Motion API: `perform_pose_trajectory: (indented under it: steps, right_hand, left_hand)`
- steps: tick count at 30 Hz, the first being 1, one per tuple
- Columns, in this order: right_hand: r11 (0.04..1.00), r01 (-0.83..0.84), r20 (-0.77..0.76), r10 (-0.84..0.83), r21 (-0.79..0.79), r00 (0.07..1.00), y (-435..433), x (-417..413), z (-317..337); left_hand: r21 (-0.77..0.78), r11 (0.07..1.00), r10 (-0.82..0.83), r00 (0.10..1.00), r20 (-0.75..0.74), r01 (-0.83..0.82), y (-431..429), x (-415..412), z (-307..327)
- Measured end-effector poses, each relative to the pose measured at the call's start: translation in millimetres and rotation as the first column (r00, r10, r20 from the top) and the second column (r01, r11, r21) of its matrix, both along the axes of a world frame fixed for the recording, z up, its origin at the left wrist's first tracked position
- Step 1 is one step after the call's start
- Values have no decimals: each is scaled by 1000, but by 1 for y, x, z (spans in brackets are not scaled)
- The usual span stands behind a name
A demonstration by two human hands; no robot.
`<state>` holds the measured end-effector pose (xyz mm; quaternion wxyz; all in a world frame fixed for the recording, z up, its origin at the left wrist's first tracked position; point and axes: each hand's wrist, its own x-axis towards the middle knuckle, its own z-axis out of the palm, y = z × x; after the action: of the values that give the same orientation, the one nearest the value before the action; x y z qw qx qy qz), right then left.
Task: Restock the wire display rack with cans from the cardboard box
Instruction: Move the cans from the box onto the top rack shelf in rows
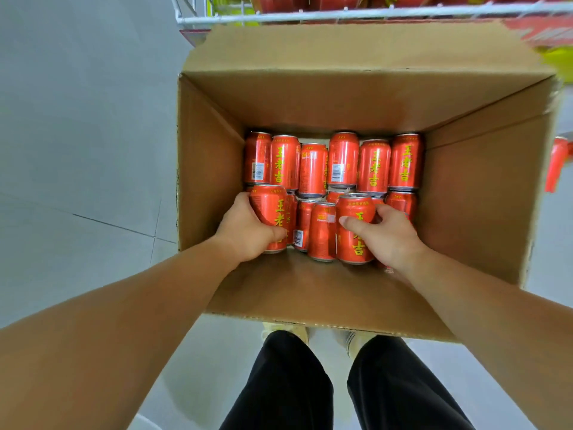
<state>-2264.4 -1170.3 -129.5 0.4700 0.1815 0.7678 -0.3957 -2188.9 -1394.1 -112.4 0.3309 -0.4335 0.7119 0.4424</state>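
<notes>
An open cardboard box [210,169] stands on the floor, with several red cans lying on its bottom. My left hand [245,231] grips a red can [268,206] at the box's near left. My right hand [387,234] grips another red can [353,240] at the near right, thumb across its front. A back row of cans [342,159] lies beyond both hands. The white wire display rack [310,14] runs along the top edge, holding more red cans.
Grey floor tiles [77,150] spread left of the box. My legs in black trousers [279,389] and my shoes stand just behind the box's near flap. A red item [556,162] shows at the right edge.
</notes>
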Motion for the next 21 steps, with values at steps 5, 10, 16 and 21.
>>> perform_pose_trajectory:
  steps: [5,10,16,21]
  right_hand:
    - [1000,9,-61,-10,-11,998,0,-26,56]
    - [1000,8,-163,-4,28,987,4,-50,128]
    - [998,-41,-317,55,50,947,0,-81,250]
    - [999,1,-393,13,35,920,-11,-102,359]
  left_hand:
    - [112,993,55,995,-82,-46,5,-28,55]
    - [212,977,58,993,-102,-35,12,-49,130]
    - [213,976,93,977,-194,-50,11,-70,246]
    - [217,971,168,925,-341,-96,10,-93,353]
